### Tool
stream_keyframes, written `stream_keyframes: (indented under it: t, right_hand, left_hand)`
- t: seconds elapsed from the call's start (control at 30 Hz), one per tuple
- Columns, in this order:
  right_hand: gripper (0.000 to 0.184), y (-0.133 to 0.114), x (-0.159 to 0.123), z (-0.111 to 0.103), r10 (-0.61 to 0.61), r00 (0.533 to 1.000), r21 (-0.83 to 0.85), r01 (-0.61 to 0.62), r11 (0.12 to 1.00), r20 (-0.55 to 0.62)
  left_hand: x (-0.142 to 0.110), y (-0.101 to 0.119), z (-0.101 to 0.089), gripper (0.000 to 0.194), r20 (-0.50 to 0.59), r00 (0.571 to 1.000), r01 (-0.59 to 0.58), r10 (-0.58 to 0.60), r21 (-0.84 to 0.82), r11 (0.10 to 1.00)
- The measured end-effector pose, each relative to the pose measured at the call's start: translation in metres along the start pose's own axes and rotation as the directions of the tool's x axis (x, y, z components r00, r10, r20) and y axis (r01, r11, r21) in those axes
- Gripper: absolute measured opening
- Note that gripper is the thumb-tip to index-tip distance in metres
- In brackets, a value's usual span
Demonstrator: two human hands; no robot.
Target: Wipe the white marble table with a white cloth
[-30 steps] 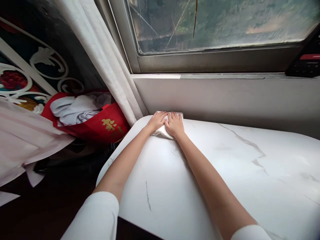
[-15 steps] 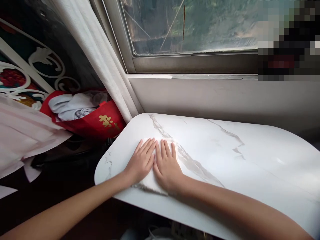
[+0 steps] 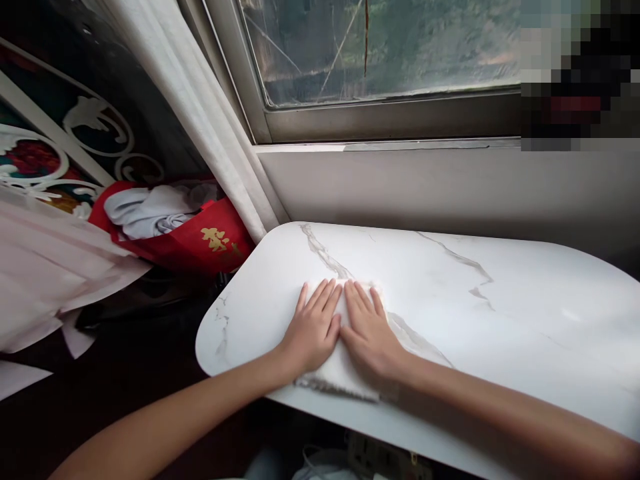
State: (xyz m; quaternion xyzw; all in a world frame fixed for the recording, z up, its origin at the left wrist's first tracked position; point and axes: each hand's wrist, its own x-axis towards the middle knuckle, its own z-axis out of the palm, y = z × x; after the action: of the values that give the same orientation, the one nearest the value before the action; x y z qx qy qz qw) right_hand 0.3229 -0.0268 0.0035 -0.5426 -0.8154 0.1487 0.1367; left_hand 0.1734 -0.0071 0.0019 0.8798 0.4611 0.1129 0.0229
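A white cloth [image 3: 345,360] lies flat on a white marble-patterned table [image 3: 525,320], with a greyish edge on the side nearest me. My left hand [image 3: 315,327] presses down on its left part, fingers stretched out. Beside it my right hand [image 3: 373,327] lies flat on the right part, fingers extended. The two hands almost meet at the thumbs. Most of the cloth's middle is hidden under them.
A window [image 3: 390,60] and a pale wall [image 3: 400,190] stand behind the table. At the left are a white curtain [image 3: 200,113], a red bag [image 3: 200,247] with pale fabric inside, and a pink cloth [image 3: 60,273]. Power sockets [image 3: 385,460] show below the table edge.
Both hands and the cloth under them have slid to the right across the tabletop. The fingers stay flat on the cloth.
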Motion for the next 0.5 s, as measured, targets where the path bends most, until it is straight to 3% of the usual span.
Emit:
stream_keyframes:
  t: [0.13, 0.3, 0.5]
  right_hand:
    - [0.057, 0.038, 0.056, -0.009, 0.08, 0.987, -0.143, -0.101, 0.985, -0.142]
    - [0.057, 0.097, 0.119, -0.025, 0.125, 0.975, -0.239, -0.168, 0.956, -0.185]
    - [0.054, 0.138, 0.157, -0.038, 0.191, 0.945, -0.215, -0.251, 0.944, -0.265]
  left_hand:
    - [0.075, -0.017, 0.016, 0.048, -0.005, 0.999, 0.035, -0.035, 0.012, 0.999]
    - [0.168, -0.032, 0.034, 0.046, -0.021, 0.999, 0.049, -0.048, 0.004, 0.999]
    - [0.229, -0.039, 0.043, 0.043, -0.085, 0.996, 0.002, -0.004, -0.017, 1.0]
